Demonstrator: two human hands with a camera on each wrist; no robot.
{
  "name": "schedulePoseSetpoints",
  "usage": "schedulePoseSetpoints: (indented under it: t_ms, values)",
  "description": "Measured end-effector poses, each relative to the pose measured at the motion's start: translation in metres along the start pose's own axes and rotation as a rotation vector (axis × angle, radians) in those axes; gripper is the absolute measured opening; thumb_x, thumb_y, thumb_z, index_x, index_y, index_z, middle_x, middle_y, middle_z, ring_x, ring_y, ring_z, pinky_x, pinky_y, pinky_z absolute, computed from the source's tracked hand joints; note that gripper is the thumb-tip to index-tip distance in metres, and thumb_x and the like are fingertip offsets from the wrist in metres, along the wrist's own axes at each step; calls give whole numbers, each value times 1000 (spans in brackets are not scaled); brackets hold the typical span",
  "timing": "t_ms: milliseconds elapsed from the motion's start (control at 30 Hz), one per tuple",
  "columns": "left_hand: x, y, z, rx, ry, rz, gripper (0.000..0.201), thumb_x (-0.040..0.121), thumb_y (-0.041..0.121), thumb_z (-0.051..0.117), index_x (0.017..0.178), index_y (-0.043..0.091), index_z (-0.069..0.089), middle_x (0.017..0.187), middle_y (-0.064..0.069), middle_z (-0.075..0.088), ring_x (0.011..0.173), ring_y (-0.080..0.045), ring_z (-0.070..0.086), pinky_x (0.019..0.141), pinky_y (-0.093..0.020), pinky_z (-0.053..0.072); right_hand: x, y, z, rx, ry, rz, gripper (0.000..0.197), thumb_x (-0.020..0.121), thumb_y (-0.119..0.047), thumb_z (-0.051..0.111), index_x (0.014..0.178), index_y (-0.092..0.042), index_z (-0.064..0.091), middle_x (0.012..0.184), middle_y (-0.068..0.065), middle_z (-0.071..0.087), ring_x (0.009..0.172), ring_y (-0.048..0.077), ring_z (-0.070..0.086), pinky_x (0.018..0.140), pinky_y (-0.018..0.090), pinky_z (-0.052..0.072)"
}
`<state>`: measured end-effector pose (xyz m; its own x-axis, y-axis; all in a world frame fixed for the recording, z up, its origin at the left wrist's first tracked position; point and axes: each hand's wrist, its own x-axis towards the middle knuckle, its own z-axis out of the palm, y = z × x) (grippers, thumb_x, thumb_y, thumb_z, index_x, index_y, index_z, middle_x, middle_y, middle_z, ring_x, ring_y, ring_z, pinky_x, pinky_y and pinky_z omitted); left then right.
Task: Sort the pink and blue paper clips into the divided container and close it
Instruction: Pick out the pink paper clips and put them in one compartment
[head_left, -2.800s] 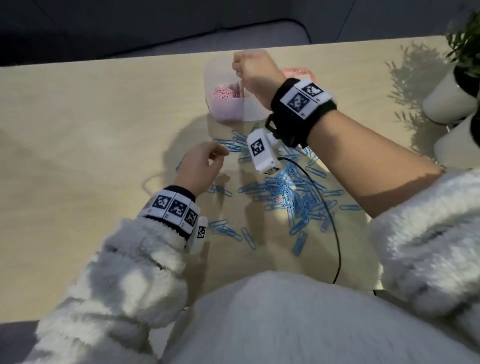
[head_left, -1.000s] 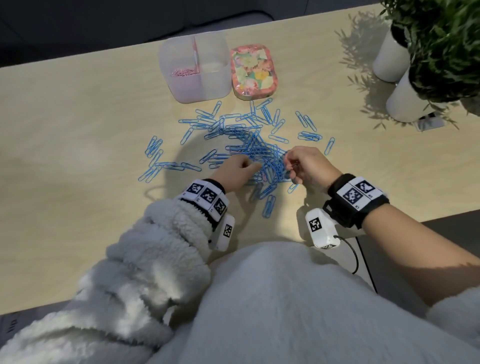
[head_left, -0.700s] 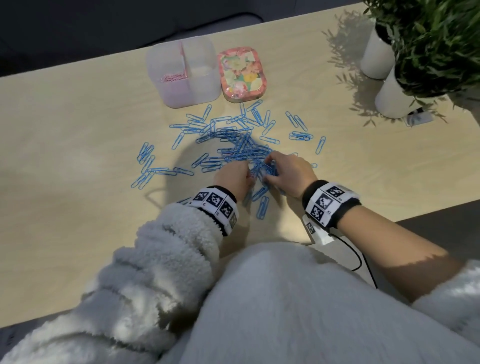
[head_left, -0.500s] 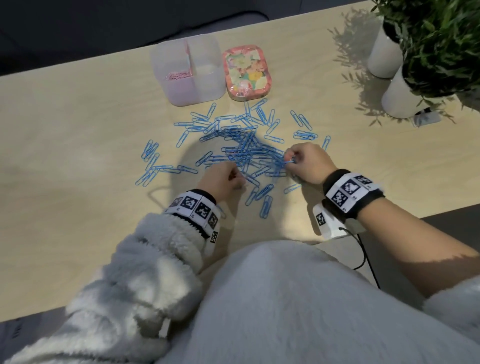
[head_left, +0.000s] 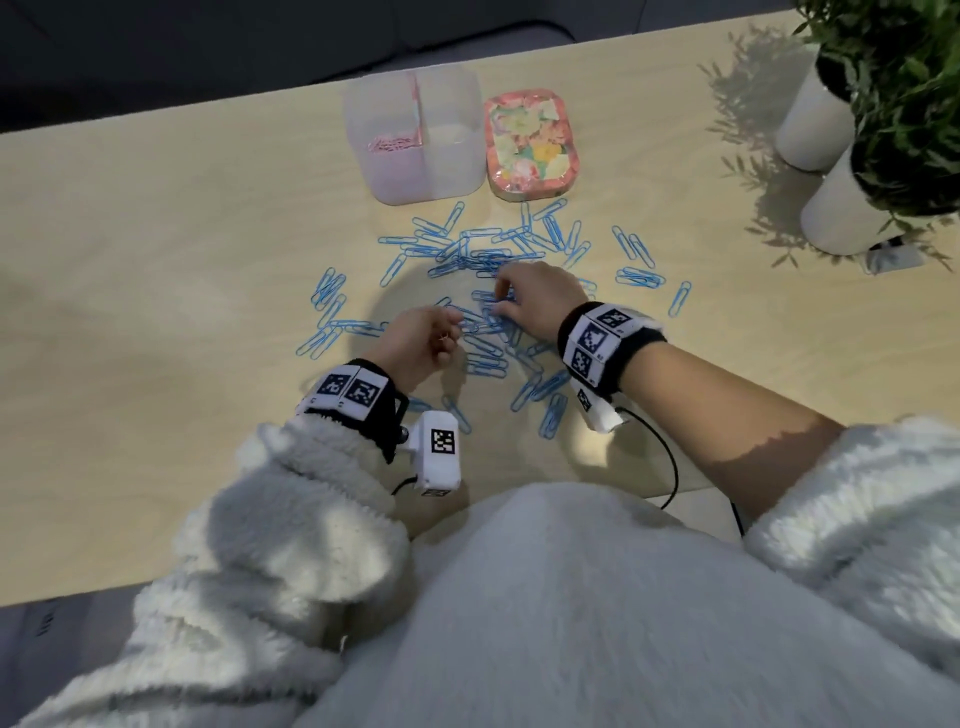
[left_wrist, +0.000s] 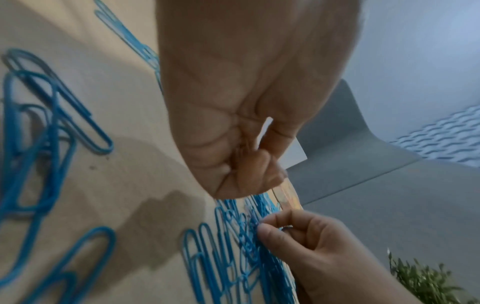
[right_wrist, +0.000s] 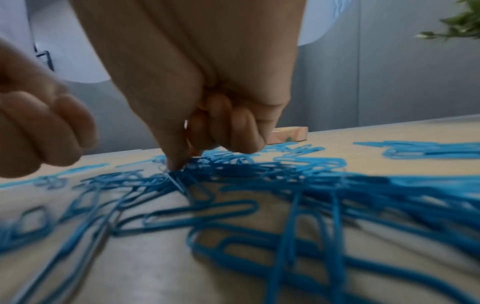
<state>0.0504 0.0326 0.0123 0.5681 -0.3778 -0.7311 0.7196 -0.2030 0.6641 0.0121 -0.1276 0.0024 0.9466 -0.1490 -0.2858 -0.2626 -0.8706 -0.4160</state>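
Blue paper clips (head_left: 488, 254) lie scattered over the wooden table (head_left: 156, 260) in front of me. My right hand (head_left: 501, 306) reaches into the middle of the pile, thumb and forefinger pinching a clip (right_wrist: 179, 181) whose colour I cannot tell. Just left of it my left hand (head_left: 434, 338) is curled, and a thin pink clip (left_wrist: 244, 147) shows inside its fingers. The clear divided container (head_left: 415, 176) stands open at the back, with pink clips (head_left: 392, 145) in its left compartment. Its flowered lid (head_left: 530, 143) lies beside it on the right.
Two white plant pots (head_left: 813, 130) (head_left: 847, 208) with green leaves stand at the back right, with a small grey object (head_left: 893, 257) in front of them. A black cable (head_left: 670, 467) runs from my right wrist over the table's near edge.
My right hand has moved left from the pile's right side into its middle and pinches there. My left hand stays curled close beside it, shifted slightly left.
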Motion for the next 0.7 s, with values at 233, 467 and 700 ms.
schedulePoseSetpoints:
  t_ms: [233, 467, 700]
  values:
    - [12, 1, 2, 180, -27, 126, 28, 99, 8, 34, 84, 15, 56, 59, 2, 47, 35, 1, 42, 34, -9, 27, -10, 29, -12, 238, 68, 166, 11, 86, -20, 57, 76, -19, 60, 85, 1, 65, 88, 24, 61, 74, 30, 46]
    - [32, 12, 19, 725, 77, 378, 10, 87, 15, 58, 79, 18, 61, 59, 5, 47, 54, -9, 42, 51, -22, 36, -19, 36, -14, 201, 171, 244, 18, 87, -16, 51, 89, -15, 69, 103, 5, 71, 93, 28, 63, 78, 34, 51]
    - [37, 18, 34, 1300, 159, 541, 17, 85, 20, 62, 101, 14, 60, 94, -8, 63, 89, -27, 59, 77, -36, 46, -19, 44, -16, 207, 287, 357, 18, 87, -15, 48, 95, -15, 63, 93, 8, 68, 92, 32, 61, 72, 33, 47]
